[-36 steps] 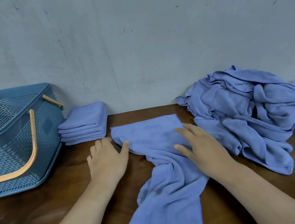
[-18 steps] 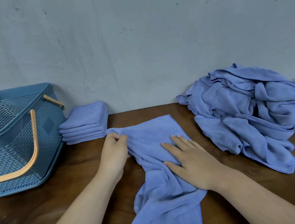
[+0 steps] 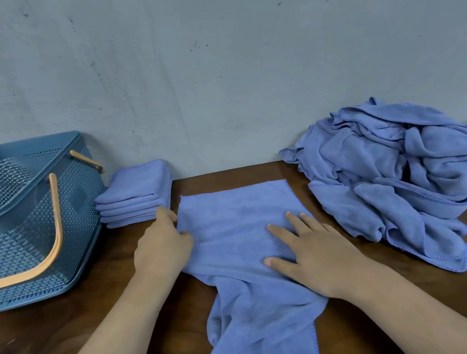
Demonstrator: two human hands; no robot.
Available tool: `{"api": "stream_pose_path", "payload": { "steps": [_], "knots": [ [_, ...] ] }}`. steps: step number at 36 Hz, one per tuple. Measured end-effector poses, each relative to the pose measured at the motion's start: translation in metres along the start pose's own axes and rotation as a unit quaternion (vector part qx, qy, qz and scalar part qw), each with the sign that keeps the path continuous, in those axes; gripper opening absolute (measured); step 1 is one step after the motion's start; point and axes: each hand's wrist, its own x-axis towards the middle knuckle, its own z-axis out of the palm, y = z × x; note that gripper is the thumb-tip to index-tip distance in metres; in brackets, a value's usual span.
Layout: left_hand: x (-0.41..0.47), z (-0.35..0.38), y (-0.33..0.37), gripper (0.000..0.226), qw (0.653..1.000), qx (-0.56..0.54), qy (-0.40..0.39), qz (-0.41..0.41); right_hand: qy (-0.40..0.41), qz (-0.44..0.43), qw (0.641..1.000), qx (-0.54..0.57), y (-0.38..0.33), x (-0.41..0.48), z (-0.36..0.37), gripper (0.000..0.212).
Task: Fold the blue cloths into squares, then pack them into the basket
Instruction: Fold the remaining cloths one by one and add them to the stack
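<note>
I am folding one blue cloth [image 3: 235, 218] on the counter [image 3: 71, 329], partway through the folding step. The cloth's far half is lying flat as a rough rectangle. Its near end is trailing bunched toward me and running out of view.

My left grip [image 3: 162, 246] is pinching the cloth's left edge, with fingers curled round it. My right grip [image 3: 316, 254] is lying wide and flat, fingers spread, pressing the cloth down near its right side.

A stack [image 3: 138, 195] of folded cloths is sitting just beyond the left grip, against the wall [image 3: 219, 80]. The basket [image 3: 22, 235] is standing at far left, close beside the stack. I am seeing no cloth in the part of it that shows. A loose pile [image 3: 394, 178] is waiting at right, near the cloth.

I judge the next move is lifting the trailing end over the flat half and matching the edges. After that comes halving it again to the stack's size. Packing looks not yet begun.
</note>
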Motion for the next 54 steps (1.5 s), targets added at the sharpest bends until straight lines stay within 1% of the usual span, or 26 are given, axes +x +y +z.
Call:
{"api": "stream_pose_path", "payload": {
  "steps": [2, 5, 7, 10, 11, 13, 15, 17, 20, 22, 24, 25, 26, 29, 30, 31, 33, 34, 36, 39, 40, 43, 46, 49, 52, 54],
  "knots": [
    [-0.003, -0.001, 0.002, 0.028, 0.999, 0.029, 0.015, 0.015, 0.005, 0.003, 1.0, -0.007, -0.001, -0.003, -0.004, 0.086],
    [-0.005, -0.002, 0.001, 0.028, 0.997, 0.032, 0.034, 0.062, 0.028, 0.005, 1.0, 0.014, -0.002, -0.005, -0.006, 0.086],
    [-0.003, 0.001, -0.004, 0.022, 0.995, 0.028, 0.007, 0.096, 0.03, 0.003, 0.999, 0.032, -0.002, -0.003, -0.001, 0.089],
    [0.003, 0.004, -0.01, 0.015, 0.991, -0.026, -0.045, 0.12, 0.03, -0.001, 0.999, 0.037, 0.002, 0.006, 0.009, 0.09],
    [0.005, 0.004, -0.01, 0.019, 0.99, -0.028, -0.054, 0.128, 0.032, -0.002, 0.999, 0.043, 0.004, 0.01, 0.01, 0.09],
    [0.004, 0.006, -0.005, 0.038, 0.989, 0.021, -0.076, 0.125, 0.031, -0.003, 0.998, 0.058, 0.008, 0.018, 0.01, 0.088],
    [0.001, 0.009, 0.001, 0.049, 0.989, 0.056, -0.082, 0.109, 0.028, -0.001, 0.997, 0.068, 0.013, 0.027, 0.009, 0.087],
    [-0.003, 0.012, 0.003, 0.052, 0.993, 0.039, -0.064, 0.094, 0.031, 0.001, 0.997, 0.067, 0.015, 0.039, 0.008, 0.086],
    [-0.002, 0.012, 0.001, 0.048, 0.996, -0.009, -0.018, 0.087, 0.04, 0.007, 0.997, 0.066, 0.014, 0.06, 0.005, 0.086],
    [-0.002, 0.014, -0.002, 0.04, 0.995, -0.045, 0.014, 0.087, 0.042, 0.009, 0.997, 0.065, 0.014, 0.073, 0.004, 0.086],
    [-0.003, 0.017, -0.005, 0.023, 0.992, -0.065, 0.046, 0.095, 0.056, 0.006, 0.996, 0.068, 0.016, 0.084, 0.006, 0.085],
    [-0.005, 0.018, -0.006, 0.014, 0.992, -0.065, 0.056, 0.097, 0.078, 0.004, 0.994, 0.079, 0.017, 0.088, 0.008, 0.083],
    [-0.008, 0.018, -0.007, 0.011, 0.991, -0.062, 0.06, 0.098, 0.115, 0.0, 0.989, 0.095, 0.018, 0.089, 0.009, 0.079],
    [-0.019, 0.012, -0.007, 0.027, 0.992, -0.043, 0.051, 0.105, 0.259, -0.039, 0.957, 0.124, 0.022, 0.082, 0.013, 0.056],
    [-0.024, 0.01, -0.007, 0.032, 0.992, -0.039, 0.042, 0.108, 0.294, -0.057, 0.945, 0.131, 0.025, 0.076, 0.014, 0.047],
    [-0.03, 0.009, -0.006, 0.037, 0.992, -0.04, 0.032, 0.112, 0.31, -0.068, 0.937, 0.146, 0.026, 0.067, 0.016, 0.038],
    [-0.044, 0.008, -0.005, 0.044, 0.992, -0.039, 0.015, 0.121, 0.311, -0.074, 0.93, 0.183, 0.026, 0.047, 0.018, 0.022],
    [-0.052, 0.008, -0.004, 0.045, 0.991, -0.032, 0.009, 0.129, 0.309, -0.072, 0.928, 0.195, 0.026, 0.037, 0.02, 0.017],
    [-0.066, 0.006, -0.005, 0.045, 0.989, -0.021, 0.001, 0.145, 0.304, -0.063, 0.929, 0.201, 0.028, 0.019, 0.024, 0.012],
    [-0.088, -0.001, -0.009, 0.045, 0.986, -0.036, -0.011, 0.16, 0.296, -0.045, 0.933, 0.197, 0.027, -0.005, 0.028, 0.004],
    [-0.097, -0.004, -0.011, 0.045, 0.985, -0.035, -0.017, 0.168, 0.294, -0.037, 0.934, 0.198, 0.025, -0.013, 0.028, 0.005],
    [-0.121, -0.011, -0.016, 0.039, 0.982, -0.032, -0.045, 0.182, 0.297, -0.017, 0.936, 0.189, 0.02, -0.038, 0.032, 0.023],
    [-0.134, -0.012, -0.016, 0.029, 0.98, -0.03, -0.065, 0.186, 0.266, 0.0, 0.952, 0.151, 0.016, -0.058, 0.037, 0.033],
    [-0.141, -0.012, -0.006, 0.02, 0.978, -0.029, -0.084, 0.187, 0.243, 0.004, 0.962, 0.121, 0.013, -0.067, 0.042, 0.032],
    [-0.144, -0.014, 0.0, 0.02, 0.981, -0.038, -0.087, 0.172, 0.245, -0.006, 0.962, 0.119, 0.011, -0.066, 0.041, 0.022],
    [-0.144, -0.016, -0.002, 0.021, 0.981, -0.072, -0.087, 0.159, 0.24, -0.006, 0.963, 0.121, 0.011, -0.066, 0.039, 0.018]
  ]
}}
